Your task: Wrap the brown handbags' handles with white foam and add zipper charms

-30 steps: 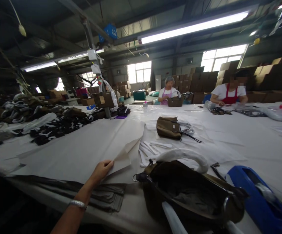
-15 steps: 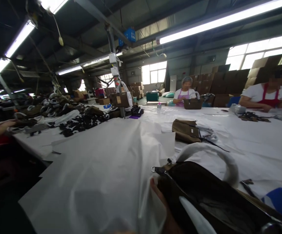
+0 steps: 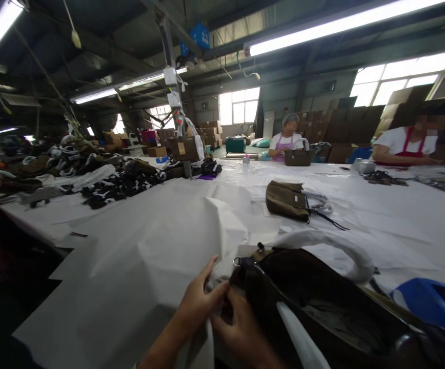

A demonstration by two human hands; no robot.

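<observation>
A dark brown handbag (image 3: 322, 312) lies open in front of me, its handles wrapped in white paper (image 3: 330, 246). A large sheet of white tissue paper (image 3: 161, 241) is drawn up against the bag's left end. My left hand (image 3: 199, 302) pinches the paper's edge beside the bag's metal ring (image 3: 238, 262). My right hand (image 3: 241, 333) is closed at the same spot, touching the bag's end and the paper; its fingertips are partly hidden.
A smaller tan handbag (image 3: 287, 200) lies farther back on the white table (image 3: 380, 220). A blue object (image 3: 430, 302) sits at the right. Dark straps and bags (image 3: 110, 187) pile at the left. Two people (image 3: 407, 146) work at the far side.
My left hand lifted the paper sheet from the table and pulled it to the bag. My right hand has come into view and both hands now meet at the bag's left end.
</observation>
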